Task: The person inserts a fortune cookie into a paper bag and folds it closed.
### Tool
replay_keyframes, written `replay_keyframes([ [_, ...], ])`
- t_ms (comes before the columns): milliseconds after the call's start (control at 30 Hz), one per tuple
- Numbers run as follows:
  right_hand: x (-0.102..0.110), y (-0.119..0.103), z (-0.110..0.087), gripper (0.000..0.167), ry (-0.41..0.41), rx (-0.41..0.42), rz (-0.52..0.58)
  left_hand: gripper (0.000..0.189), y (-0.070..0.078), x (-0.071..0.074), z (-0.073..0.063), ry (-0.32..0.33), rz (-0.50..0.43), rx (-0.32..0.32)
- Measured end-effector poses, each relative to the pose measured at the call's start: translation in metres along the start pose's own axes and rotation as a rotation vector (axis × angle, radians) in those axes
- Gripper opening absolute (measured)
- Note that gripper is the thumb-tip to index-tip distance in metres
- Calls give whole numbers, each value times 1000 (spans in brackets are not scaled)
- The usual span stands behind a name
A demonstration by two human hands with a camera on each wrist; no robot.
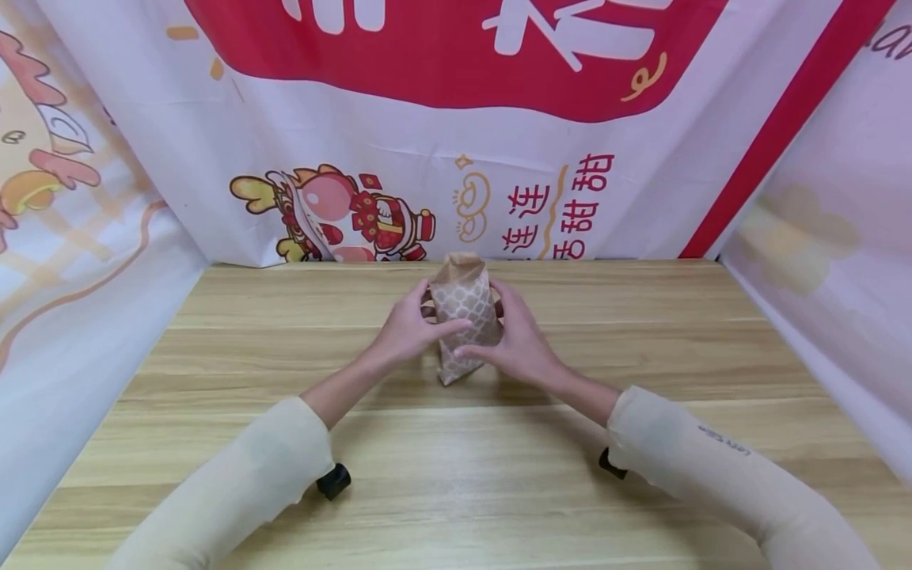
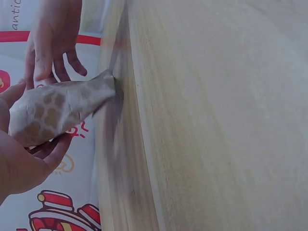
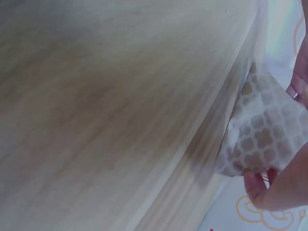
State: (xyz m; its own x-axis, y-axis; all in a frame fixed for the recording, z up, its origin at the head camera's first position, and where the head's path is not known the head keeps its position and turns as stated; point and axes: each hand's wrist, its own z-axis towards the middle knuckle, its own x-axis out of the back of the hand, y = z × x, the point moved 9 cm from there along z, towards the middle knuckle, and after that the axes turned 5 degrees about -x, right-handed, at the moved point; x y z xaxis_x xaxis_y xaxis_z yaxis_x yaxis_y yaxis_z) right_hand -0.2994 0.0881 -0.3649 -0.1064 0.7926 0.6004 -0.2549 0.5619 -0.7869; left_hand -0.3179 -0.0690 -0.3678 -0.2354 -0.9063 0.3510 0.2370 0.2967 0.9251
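A brown paper bag (image 1: 465, 299) with a white lattice pattern stands tilted near the back of the table, its folded top upward. My left hand (image 1: 412, 326) holds its left side, thumb across the front and fingers behind. From the right, my right hand (image 1: 522, 339) grips it, with the thumb over the lower front. In the left wrist view the bag (image 2: 50, 113) narrows toward the tabletop, and the right hand's fingers are spread along its far side. A broad patterned face of the bag (image 3: 267, 127) shows in the right wrist view. What it contains is hidden.
The wood-grain table (image 1: 456, 483) ends at a white and red printed cloth (image 1: 399, 131) hanging behind the bag. Printed cloths also hang at the left (image 1: 78, 261) and right (image 1: 819, 261). Small black devices show under both sleeves (image 1: 235, 475).
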Motion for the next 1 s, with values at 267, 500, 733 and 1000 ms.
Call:
replay_keyframes([
  [267,3,-10,-8,112,20,129,2,88,3,9,-2,21,3,-59],
  [500,22,-26,-14,95,138,336,-11,87,15,13,-7,-20,56,-186],
  [733,29,-36,-23,82,175,504,-53,83,29,11,-12,-71,123,-344],
  [1000,33,-41,-28,68,190,572,-126,89,41,13,-23,-11,260,-504],
])
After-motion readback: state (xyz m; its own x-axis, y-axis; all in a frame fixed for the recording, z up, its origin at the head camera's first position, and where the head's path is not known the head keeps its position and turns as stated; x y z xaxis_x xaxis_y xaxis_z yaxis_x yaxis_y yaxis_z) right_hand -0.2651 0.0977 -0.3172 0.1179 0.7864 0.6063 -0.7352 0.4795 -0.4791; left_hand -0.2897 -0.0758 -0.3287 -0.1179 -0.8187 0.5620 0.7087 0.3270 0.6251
